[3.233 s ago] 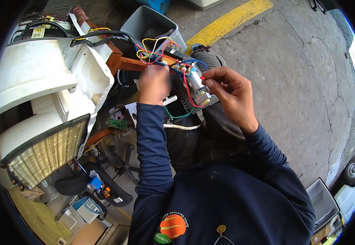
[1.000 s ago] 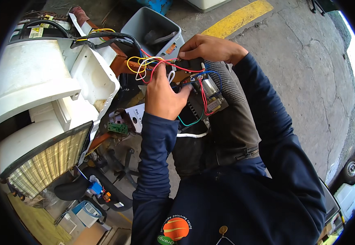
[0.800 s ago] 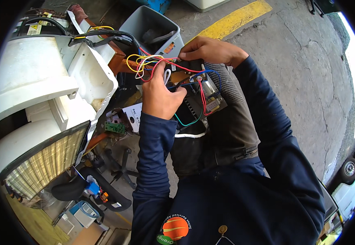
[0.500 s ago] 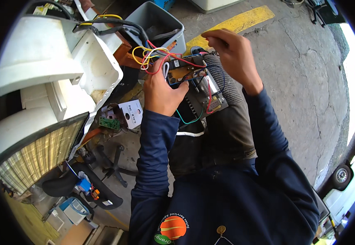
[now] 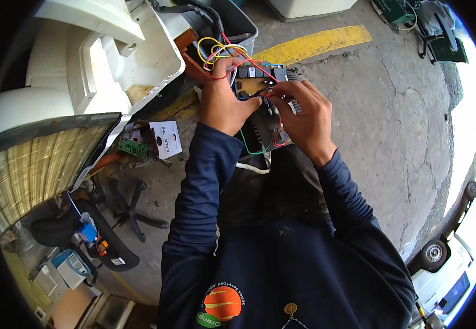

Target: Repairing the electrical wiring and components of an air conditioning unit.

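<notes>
An electronic assembly rests over my lap, with a tan circuit board (image 5: 251,84), black components and red, yellow, white, blue and green wires (image 5: 215,48). My left hand (image 5: 224,107) is closed on the board's left side, thumb along its lower edge and fingers up among the wires. My right hand (image 5: 309,118) pinches at wires at the board's lower right, near a black cylindrical part (image 5: 268,107); what its fingertips hold is too small to make out. A white cable (image 5: 251,167) hangs below the assembly.
A large white appliance casing (image 5: 153,60) with a dusty filter panel (image 5: 40,170) is at left. Behind the board stand a grey bin (image 5: 243,24) and wooden frame (image 5: 194,68). A black chair (image 5: 101,247), small green board (image 5: 132,148), yellow floor stripe (image 5: 314,41) and white vehicle (image 5: 457,274) surround me.
My right hand moved from the board's top, up and right, then down to its lower right among the wires. My left hand stays on the board's left. The whole view has shifted.
</notes>
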The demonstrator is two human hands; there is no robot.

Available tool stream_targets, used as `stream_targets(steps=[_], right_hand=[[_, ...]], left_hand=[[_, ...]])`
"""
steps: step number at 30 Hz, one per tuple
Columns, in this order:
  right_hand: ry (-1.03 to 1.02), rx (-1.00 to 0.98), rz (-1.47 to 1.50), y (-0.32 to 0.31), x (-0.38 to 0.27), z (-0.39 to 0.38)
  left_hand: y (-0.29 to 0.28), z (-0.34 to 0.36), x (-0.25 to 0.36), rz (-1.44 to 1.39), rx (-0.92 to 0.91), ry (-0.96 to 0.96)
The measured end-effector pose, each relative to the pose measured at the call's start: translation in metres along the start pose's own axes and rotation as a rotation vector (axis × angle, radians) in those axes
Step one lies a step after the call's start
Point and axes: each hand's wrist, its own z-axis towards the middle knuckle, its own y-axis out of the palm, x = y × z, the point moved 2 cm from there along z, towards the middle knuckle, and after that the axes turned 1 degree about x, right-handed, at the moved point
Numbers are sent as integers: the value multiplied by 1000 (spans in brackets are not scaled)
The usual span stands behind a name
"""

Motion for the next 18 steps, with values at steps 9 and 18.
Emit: stream_targets(steps=[9, 18], right_hand=[[124, 41, 84, 7, -4, 1], [65, 99, 81, 13, -3, 4]], left_hand=[[3, 3, -6, -87, 19, 41], [1, 4, -2, 26, -7, -10]])
